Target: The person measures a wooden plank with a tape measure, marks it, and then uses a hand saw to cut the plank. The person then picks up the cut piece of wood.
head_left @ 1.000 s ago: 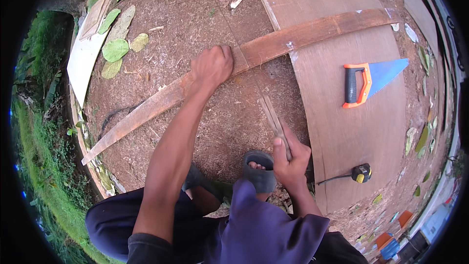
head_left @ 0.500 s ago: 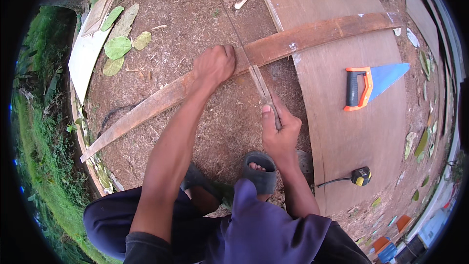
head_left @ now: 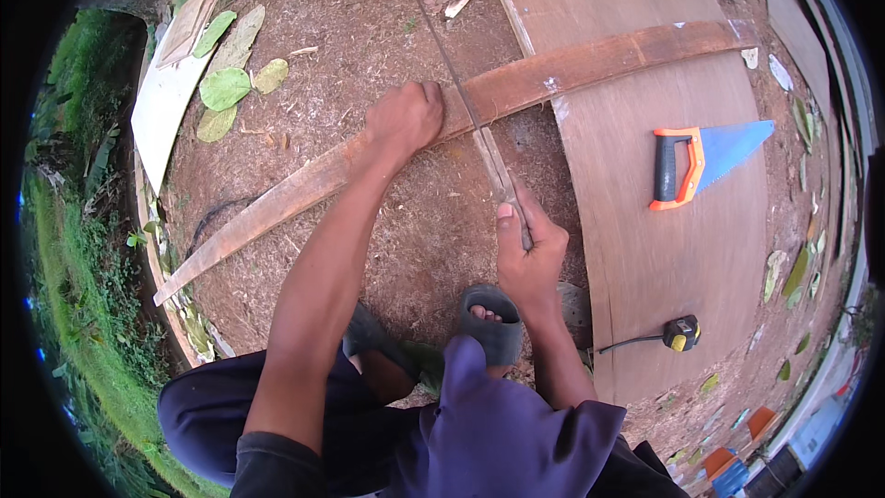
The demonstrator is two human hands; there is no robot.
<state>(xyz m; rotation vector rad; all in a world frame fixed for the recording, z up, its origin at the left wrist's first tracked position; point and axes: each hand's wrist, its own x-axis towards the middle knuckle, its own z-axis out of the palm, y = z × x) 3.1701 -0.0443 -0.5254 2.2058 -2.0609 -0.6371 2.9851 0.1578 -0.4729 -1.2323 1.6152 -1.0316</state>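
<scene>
A long reddish-brown wooden plank (head_left: pixel 516 89) runs slantwise from the lower left to the upper right. My left hand (head_left: pixel 406 117) grips it near its middle, fingers curled over the far edge. Just to the right of that hand, the thin blade of a wooden-handled handsaw (head_left: pixel 441 51) crosses the plank, seen almost edge-on. My right hand (head_left: pixel 533 254) is closed around the handle on the near side, thumb along the top. Whether the blade has cut into the wood cannot be made out.
The plank's right part rests on a plywood sheet (head_left: pixel 664 286). On that sheet lie a blue-bladed saw (head_left: pixel 678 169) with an orange and black handle and a tape measure (head_left: pixel 681 333). My sandalled foot (head_left: pixel 491 323) is below. Leaves (head_left: pixel 224 89) and a white board (head_left: pixel 166 120) lie left.
The handsaw and my right hand have shifted slightly toward me, and the blade's tilt differs a little. My left hand and the plank stay nearly in place.
</scene>
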